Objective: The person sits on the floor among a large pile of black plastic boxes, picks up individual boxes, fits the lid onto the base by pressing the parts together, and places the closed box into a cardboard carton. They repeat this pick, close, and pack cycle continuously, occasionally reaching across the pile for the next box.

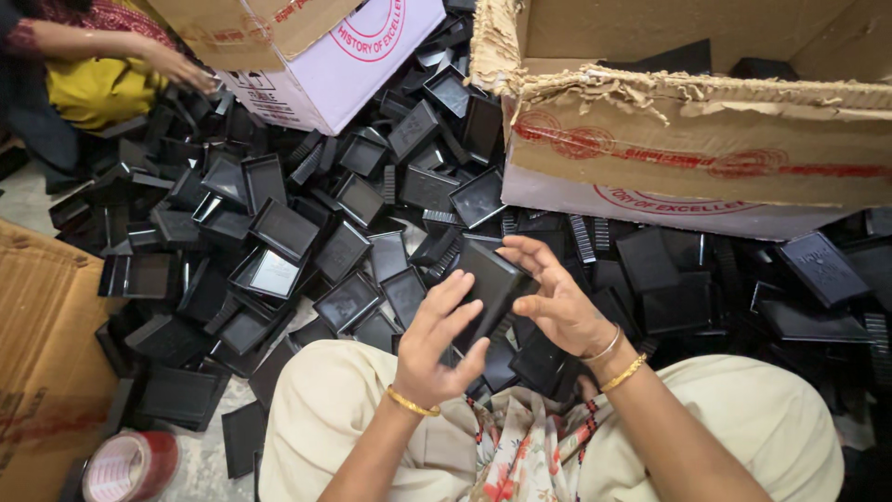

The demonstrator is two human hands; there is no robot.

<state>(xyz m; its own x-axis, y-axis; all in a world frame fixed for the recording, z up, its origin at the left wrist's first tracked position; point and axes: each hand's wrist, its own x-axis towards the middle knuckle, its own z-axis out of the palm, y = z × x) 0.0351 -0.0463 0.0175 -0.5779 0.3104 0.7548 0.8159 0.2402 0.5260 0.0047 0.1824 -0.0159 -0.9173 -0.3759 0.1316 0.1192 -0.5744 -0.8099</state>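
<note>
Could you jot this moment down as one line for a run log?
left hand: holding black plastic case | right hand: holding same case | pile of black cases on floor | torn cardboard box ahead

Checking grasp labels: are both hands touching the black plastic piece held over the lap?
Touching. The head view shows the left hand fingers against the black plastic piece on its left edge, and the right hand wrapped around its right side.

Torn brown carton [688, 112] with red round markings: upper right. White carton [339, 65] with brown flaps and red round emblem: top centre. Flattened brown cardboard [42, 372]: left edge.
</note>
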